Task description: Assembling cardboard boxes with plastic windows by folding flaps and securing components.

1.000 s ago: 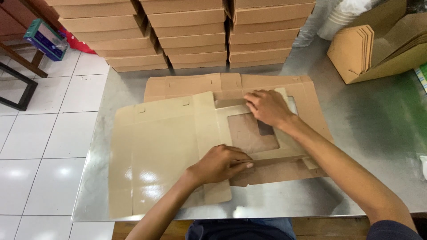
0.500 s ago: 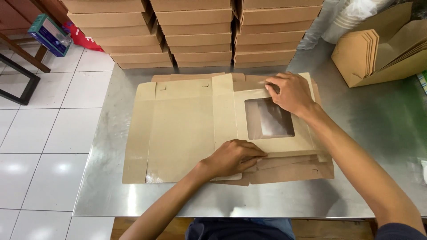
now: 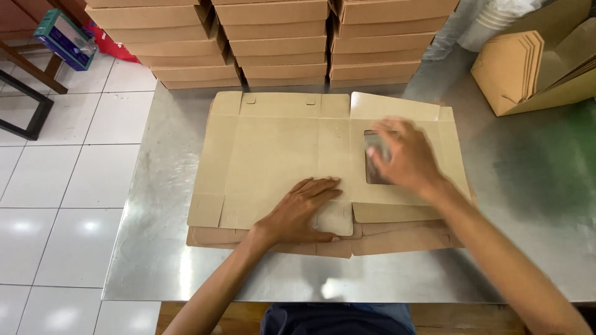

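There is one view, from a camera worn on the person's head. It looks steeply down from above the near edge of the steel bench [image 3: 528, 186] and faces toward its far edge. It sits close: the bench fills most of the width, both forearms enter from the bottom, and tiled floor [image 3: 68, 186] shows past the left edge.

Flat tan cardboard box blank [image 3: 273, 155] lies spread on the steel table [image 3: 521, 205], a dark rectangular window cut in its right panel. Behind the blank, three stacks of brown folded boxes [image 3: 279, 43] line the table's far edge. Right of it, an open carton [image 3: 546, 68] of upright folded blanks. Far left, a teal rectangular packet [image 3: 64, 38]
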